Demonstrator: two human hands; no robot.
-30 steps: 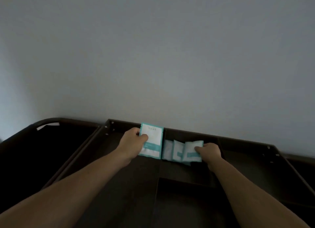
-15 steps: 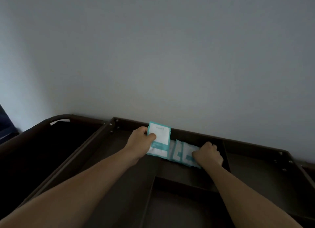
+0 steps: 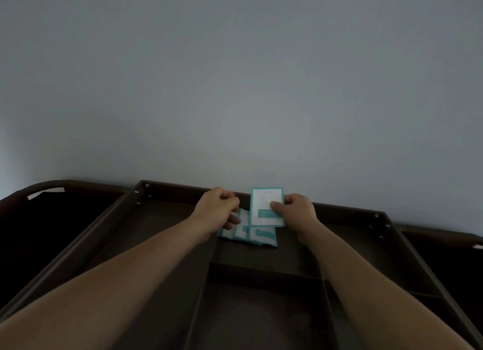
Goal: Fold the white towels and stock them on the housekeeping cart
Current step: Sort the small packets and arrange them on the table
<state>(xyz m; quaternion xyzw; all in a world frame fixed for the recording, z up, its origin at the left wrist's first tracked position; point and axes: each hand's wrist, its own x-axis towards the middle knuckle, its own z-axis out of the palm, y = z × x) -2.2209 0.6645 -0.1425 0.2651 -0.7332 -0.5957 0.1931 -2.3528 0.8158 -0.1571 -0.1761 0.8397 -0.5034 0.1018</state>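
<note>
1. The top of a dark brown cart (image 3: pixel 177 191) is a shallow tray with a raised rim and screw heads showing at its far corners.
2. Low dividers (image 3: pixel 206 276) split the tray into compartments: a long one on the left, a near and a far one in the centre, and more on the right.
3. A few teal-and-white packets (image 3: pixel 261 236) lie flat in the far centre compartment, overlapping in a row at its left end.
4. A darker bin with a curved rail (image 3: pixel 39 189) adjoins the tray's left side.
</note>
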